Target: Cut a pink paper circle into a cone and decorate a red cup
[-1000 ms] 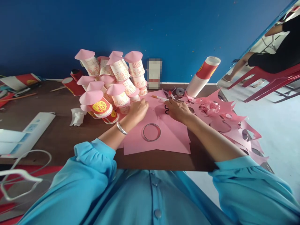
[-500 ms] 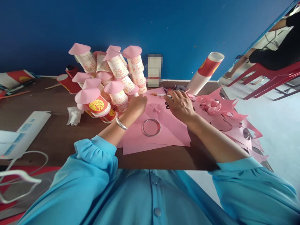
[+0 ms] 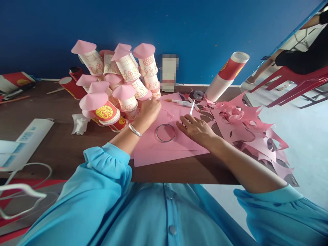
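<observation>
The right hand (image 3: 196, 130) grips white-bladed scissors (image 3: 192, 108) over pink paper (image 3: 148, 153), their long axis running away from the person, tips toward the blue wall (image 3: 194, 37) and slightly right. The left hand (image 3: 150, 112) curls beside the cups (image 3: 128, 104); I cannot tell whether it holds anything. Beyond the scissors lies a marker (image 3: 183, 103), its print too small to read.

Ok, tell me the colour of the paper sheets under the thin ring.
Plain pink; the paper sheets show best in the head view.
</observation>
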The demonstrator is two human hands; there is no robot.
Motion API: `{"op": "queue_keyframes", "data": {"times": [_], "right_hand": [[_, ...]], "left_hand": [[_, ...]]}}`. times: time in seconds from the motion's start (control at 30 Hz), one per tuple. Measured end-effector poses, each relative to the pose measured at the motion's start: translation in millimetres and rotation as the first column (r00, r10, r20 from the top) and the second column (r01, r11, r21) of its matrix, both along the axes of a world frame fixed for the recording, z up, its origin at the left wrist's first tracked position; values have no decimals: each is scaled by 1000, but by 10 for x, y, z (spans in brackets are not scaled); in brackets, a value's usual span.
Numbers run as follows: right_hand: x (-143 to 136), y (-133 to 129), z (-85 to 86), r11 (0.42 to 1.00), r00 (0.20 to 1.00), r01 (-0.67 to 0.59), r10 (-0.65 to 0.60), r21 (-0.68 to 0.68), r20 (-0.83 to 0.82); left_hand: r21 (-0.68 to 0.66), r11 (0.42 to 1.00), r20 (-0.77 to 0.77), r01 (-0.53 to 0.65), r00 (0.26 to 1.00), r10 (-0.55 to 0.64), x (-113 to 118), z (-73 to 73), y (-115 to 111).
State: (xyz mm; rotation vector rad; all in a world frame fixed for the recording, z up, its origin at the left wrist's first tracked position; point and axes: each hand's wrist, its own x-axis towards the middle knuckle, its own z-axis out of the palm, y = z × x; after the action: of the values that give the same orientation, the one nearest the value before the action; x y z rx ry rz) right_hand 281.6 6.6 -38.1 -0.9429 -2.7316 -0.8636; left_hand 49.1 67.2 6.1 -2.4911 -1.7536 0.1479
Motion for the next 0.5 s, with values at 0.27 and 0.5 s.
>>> {"op": "queue_keyframes", "data": {"times": [0.27, 0.5], "right_hand": [[6, -52, -37, 988, 999, -17, 22, -154, 30], [65, -75, 7, 934, 999, 27, -31, -356, -7]], "left_hand": [[108, 994, 71, 29, 997, -36, -125, -58, -173], [-40, 981, 407, 191, 900, -159, -434, -191, -747]]}}
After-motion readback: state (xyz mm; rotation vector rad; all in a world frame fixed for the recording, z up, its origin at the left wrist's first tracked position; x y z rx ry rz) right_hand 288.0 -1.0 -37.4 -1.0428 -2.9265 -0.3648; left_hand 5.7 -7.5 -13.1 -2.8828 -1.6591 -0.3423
